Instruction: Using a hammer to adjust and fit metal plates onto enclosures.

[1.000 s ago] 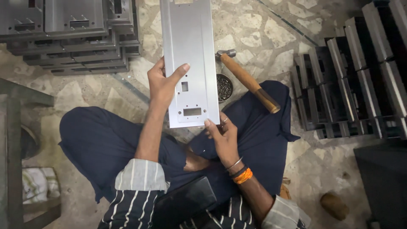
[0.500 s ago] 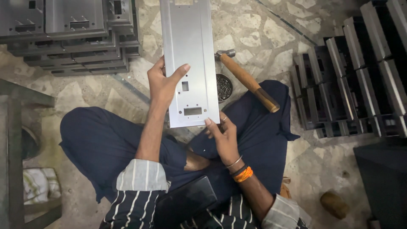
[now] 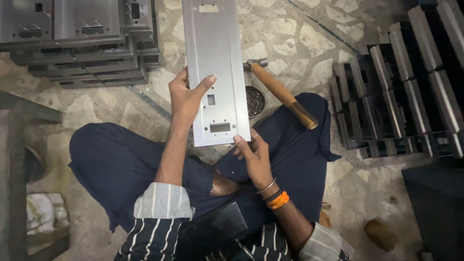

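Nothing has shifted: both hands still hold the grey metal panel (image 3: 215, 72) over the lap.
Flat, with rectangular cutouts, its long axis runs away from the person; left hand (image 3: 186, 96) grips the left edge, right hand (image 3: 253, 152) pinches the near corner, hammer (image 3: 280, 92) beside.

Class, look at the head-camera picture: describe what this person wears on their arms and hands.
Both sleeves are dark with thin white stripes, rolled back to pale striped cuffs near the elbows. The right hand has an orange band, a dark band and a thin metal bangle at the wrist. The left hand and its wrist are bare.
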